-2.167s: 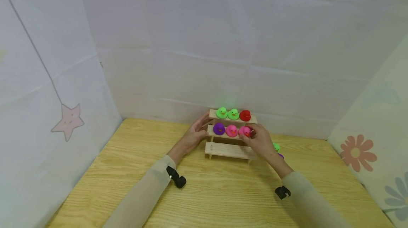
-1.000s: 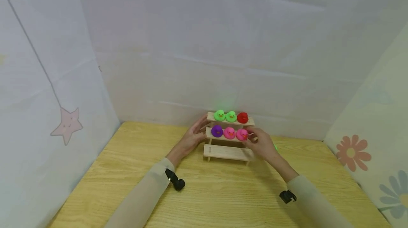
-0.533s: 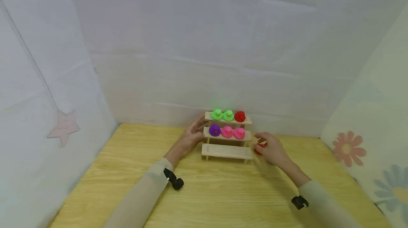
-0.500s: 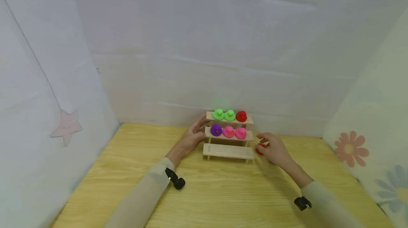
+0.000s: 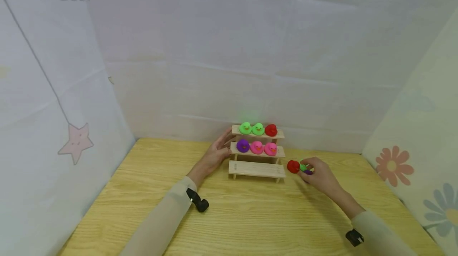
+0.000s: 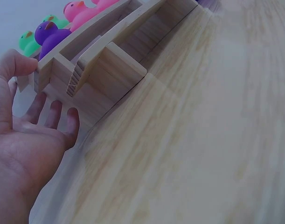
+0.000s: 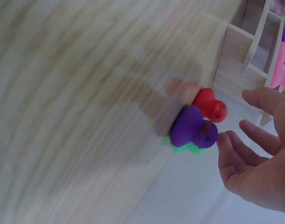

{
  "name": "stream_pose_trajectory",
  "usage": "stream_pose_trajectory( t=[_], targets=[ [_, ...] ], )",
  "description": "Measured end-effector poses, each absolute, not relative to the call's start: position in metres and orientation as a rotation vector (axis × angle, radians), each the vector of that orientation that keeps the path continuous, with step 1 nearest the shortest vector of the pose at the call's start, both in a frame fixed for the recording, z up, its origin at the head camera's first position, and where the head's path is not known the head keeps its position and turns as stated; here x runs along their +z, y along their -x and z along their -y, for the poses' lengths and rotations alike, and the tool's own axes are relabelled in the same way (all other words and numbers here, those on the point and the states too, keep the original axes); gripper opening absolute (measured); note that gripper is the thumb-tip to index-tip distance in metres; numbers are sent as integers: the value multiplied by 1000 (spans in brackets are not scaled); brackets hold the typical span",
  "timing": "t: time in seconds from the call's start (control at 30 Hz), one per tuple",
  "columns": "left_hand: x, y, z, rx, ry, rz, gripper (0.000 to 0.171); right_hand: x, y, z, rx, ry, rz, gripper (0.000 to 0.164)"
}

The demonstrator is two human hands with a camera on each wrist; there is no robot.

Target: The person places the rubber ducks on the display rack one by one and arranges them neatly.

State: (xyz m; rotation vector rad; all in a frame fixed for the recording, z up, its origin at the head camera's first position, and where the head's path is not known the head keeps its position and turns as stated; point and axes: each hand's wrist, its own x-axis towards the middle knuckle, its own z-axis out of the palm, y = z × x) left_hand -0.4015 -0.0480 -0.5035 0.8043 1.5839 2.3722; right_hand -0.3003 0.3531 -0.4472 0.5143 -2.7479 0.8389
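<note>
A wooden three-step display stand (image 5: 256,168) carries small rubber ducks on its upper two shelves. My left hand (image 5: 213,156) holds the stand's left end; in the left wrist view the thumb (image 6: 23,65) lies on the middle shelf's end, the other fingers behind it. My right hand (image 5: 322,174) reaches the loose ducks right of the stand, thumb and fingers parted. Closest to its fingertips is a purple duck (image 7: 189,127). A red duck (image 5: 293,166) sits beside it, and a green duck (image 5: 303,167) is partly hidden behind.
The top shelf bears two green ducks (image 5: 245,128) and a red duck (image 5: 271,130). On the middle shelf are a purple duck (image 5: 243,146) and two pink ducks (image 5: 257,147). The bottom shelf is bare. A white cloth wall (image 5: 200,101) rises behind the wooden table (image 5: 222,220).
My right hand has let go of the right pink duck on the middle shelf and moved right and down, past the red duck, to the purple one. The left hand stays at the stand.
</note>
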Motion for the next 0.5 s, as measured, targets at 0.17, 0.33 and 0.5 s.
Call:
stream_pose_trajectory(
  t=[0.17,0.33,0.5],
  targets=[
    [-501,400,48,2375,-792,-1583,89,-453,298,-363,797,-558,2737,36],
    [-500,400,47,2381,-774,-1577,89,-454,293,-370,726,-532,2740,37],
    [-500,399,48,2375,-787,-1587,90,-455,291,-379,715,-484,2780,45]
  ],
)
